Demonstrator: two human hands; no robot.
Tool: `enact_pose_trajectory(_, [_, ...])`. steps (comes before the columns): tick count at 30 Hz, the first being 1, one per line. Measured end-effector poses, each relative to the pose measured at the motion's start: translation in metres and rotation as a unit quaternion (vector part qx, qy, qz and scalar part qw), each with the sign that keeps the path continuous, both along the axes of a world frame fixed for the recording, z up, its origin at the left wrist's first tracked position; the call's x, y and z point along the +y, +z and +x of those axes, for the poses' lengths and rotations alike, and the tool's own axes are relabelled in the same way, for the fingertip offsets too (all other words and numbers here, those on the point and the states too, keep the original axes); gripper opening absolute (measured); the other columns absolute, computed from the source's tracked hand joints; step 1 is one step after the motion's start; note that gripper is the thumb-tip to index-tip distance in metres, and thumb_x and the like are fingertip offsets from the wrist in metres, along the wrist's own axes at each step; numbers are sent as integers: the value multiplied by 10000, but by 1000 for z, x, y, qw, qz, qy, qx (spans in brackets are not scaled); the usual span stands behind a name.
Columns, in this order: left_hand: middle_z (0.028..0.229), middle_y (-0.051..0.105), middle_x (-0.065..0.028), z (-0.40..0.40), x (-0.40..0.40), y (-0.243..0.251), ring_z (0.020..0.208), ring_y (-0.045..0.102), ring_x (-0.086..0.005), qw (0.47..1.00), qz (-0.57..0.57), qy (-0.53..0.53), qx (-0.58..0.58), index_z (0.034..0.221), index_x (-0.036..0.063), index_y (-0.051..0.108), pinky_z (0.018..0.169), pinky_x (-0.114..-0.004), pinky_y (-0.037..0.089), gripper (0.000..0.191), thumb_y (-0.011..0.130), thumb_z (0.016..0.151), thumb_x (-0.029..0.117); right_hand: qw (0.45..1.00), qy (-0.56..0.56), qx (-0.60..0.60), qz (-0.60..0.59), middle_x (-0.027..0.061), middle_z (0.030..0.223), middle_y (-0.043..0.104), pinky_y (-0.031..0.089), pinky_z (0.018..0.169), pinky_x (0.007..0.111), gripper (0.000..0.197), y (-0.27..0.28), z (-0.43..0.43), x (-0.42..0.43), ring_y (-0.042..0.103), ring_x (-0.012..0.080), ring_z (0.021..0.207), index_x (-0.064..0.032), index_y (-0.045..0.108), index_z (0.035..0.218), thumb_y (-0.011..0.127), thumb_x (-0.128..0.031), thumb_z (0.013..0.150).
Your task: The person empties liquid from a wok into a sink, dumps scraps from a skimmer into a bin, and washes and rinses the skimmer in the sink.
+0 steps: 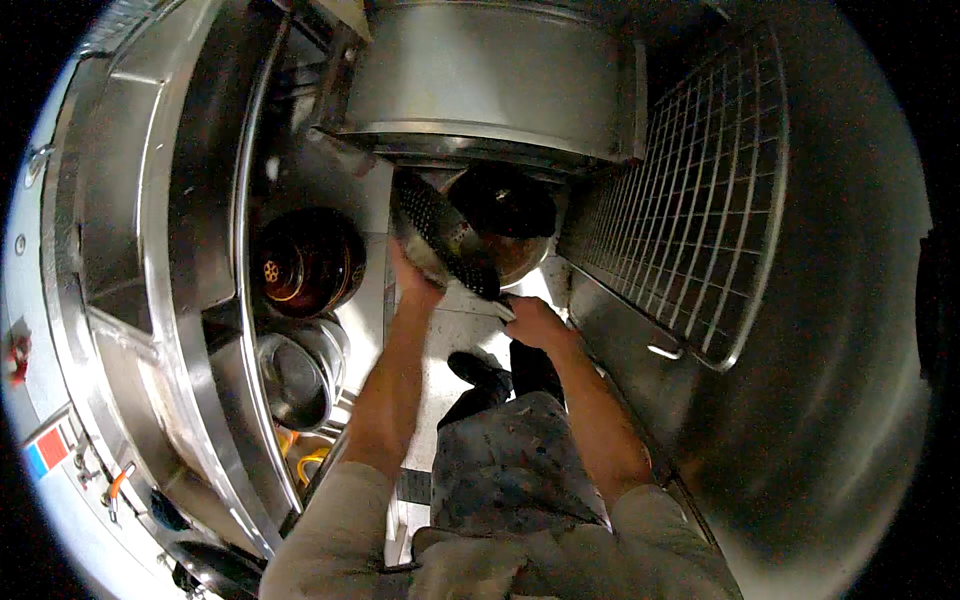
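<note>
A perforated metal strainer [442, 232] is held tilted before me, its dark holed face slanting from upper left to lower right. My left hand [415, 271] holds its left side, with the fingers mostly hidden behind the metal. A pale, handle-like end of the strainer [501, 307] is gripped in my right hand [536, 321]. Just beyond it is a round metal pot [517, 259] with a large, round, black area at its top. Poor light leaves unclear whether that is a lid, an opening or contents, and whether strainer and pot touch.
A steel cabinet [495, 75] stands ahead. On the right, a wire rack [697, 195] leans by a steel wall [840, 390]. At left are a steel sink unit [112, 202], a glossy brown pot [311, 262], metal bowls [296, 379] and a yellow object [311, 465]. Pale tiles [446, 375] lie underfoot.
</note>
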State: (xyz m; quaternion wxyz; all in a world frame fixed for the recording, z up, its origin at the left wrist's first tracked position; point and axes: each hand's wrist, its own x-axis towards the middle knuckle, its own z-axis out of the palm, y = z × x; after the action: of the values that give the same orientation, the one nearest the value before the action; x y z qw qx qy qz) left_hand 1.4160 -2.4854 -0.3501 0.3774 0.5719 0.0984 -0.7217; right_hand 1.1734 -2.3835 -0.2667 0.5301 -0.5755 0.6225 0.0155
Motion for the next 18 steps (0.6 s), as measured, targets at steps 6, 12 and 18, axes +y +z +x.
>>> enact_pose_trajectory(6, [1483, 274, -100, -11, -3, -19, 1357, 238, -301, 997, 16, -78, -20, 1474, 90, 229, 1109, -527, 171, 995, 362, 802, 812, 996, 10, 19, 83, 235, 1056, 645, 505, 892, 454, 389, -22, -27, -27, 628, 379, 975, 27, 617, 1052, 605, -205, 740])
enact_pose_trajectory(12, [1548, 204, -118, 12, 35, 13, 1426, 174, -317, 994, -5, -105, 29, 1490, 47, 182, 1132, -530, 146, 1043, 340, 805, 818, 998, 13, 67, 16, 235, 1028, 654, 521, 865, 470, 404, -13, -17, -7, 647, 378, 941, 13, 571, 1165, 520, -125, 788])
enact_pose_trajectory(18, [1429, 420, -86, -18, 98, 64, 1319, 380, -286, 966, -76, -234, 75, 1410, 103, 395, 1016, -461, 375, 769, 492, 875, 647, 979, 21, 202, -10, 215, 855, 673, 564, 635, 428, 346, -1, 24, 28, 684, 337, 754, 44, 573, 1132, 539, -142, 842])
